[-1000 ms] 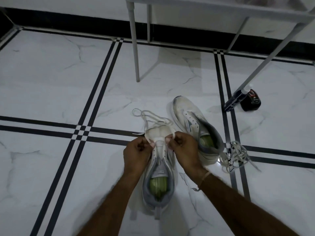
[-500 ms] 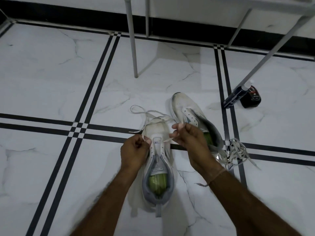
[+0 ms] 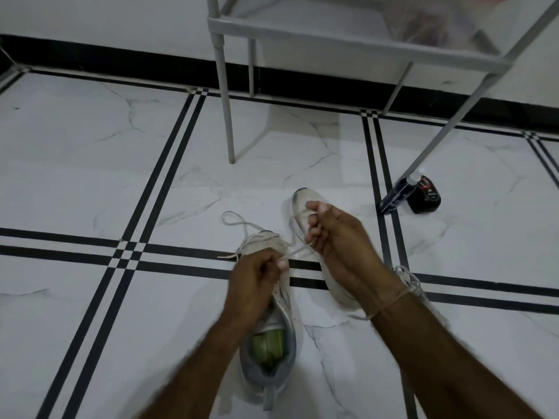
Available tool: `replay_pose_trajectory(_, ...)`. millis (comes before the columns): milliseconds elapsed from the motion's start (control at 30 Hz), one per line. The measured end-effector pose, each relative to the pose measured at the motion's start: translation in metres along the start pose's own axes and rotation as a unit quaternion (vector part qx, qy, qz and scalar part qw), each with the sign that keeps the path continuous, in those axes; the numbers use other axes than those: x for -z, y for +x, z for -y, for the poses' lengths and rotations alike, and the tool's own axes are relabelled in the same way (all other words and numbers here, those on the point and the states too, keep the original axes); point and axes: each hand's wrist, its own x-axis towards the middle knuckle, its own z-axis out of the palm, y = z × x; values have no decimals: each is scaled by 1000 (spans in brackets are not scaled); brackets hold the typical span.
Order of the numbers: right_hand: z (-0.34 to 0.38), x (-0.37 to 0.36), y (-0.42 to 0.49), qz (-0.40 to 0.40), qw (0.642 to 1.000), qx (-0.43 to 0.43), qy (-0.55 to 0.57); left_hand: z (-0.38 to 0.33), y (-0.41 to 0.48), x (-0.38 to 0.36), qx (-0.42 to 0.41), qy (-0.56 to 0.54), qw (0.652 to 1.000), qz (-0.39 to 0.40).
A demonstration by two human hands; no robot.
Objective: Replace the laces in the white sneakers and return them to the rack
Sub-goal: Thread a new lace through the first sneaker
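Just changed: the right hand (image 3: 335, 237) has swung up and far-right, and it's dragging the lace (image 3: 298, 252) taut from the near sneaker (image 3: 290, 325) on the floor.
Grips: the right hand pinches the lace, while the left hand (image 3: 257, 276) is curled on it at the front eyelets.
Task meaning: threading looks barely begun, and the rack (image 3: 332, 34) waits beyond.
Hidden: the second sneaker (image 3: 299, 204) sits mostly behind the right hand. Which eyelet is being fed can't be read. The loose laces (image 3: 408, 279) are half covered by the wrist.
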Motion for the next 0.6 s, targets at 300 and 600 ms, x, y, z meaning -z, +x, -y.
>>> replay_pose_trajectory(300, 9, -12, -2, 34, 999, -9, -3, -41, 5, -19, 9, -49, 997, 61)
replay_pose_trajectory(600, 19, -10, -5, 28, 998, -24, 48, -59, 10, -22, 21, -156, 985, 74)
